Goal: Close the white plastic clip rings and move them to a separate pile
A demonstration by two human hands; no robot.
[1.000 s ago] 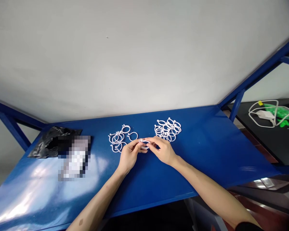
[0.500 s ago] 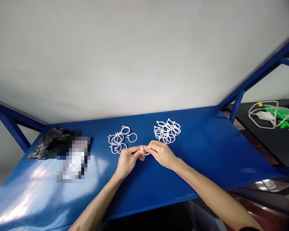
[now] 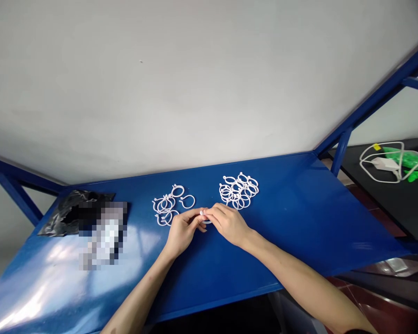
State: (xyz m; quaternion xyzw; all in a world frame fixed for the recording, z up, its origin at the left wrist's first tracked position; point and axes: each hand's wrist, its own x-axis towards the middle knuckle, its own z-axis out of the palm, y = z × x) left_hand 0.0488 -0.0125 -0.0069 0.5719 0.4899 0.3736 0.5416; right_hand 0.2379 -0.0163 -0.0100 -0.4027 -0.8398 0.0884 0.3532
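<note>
My left hand [image 3: 181, 230] and my right hand [image 3: 226, 223] meet over the middle of the blue table [image 3: 299, 218]. Both pinch one small white plastic ring [image 3: 204, 215] between fingertips; most of it is hidden by the fingers. Just behind my left hand lies a loose group of white rings [image 3: 169, 204]. A tighter pile of white rings [image 3: 238, 190] lies behind my right hand.
A black plastic bag [image 3: 73, 208] and a blurred-out object [image 3: 102, 232] lie at the table's left. A white wall rises behind the table. To the right, a black surface holds a white cable [image 3: 383, 162] and green items [image 3: 409, 162]. Blue frame bars stand at both sides.
Both hands drew the ring slightly nearer me, away from the piles, then held almost still. The view shifted a little.
</note>
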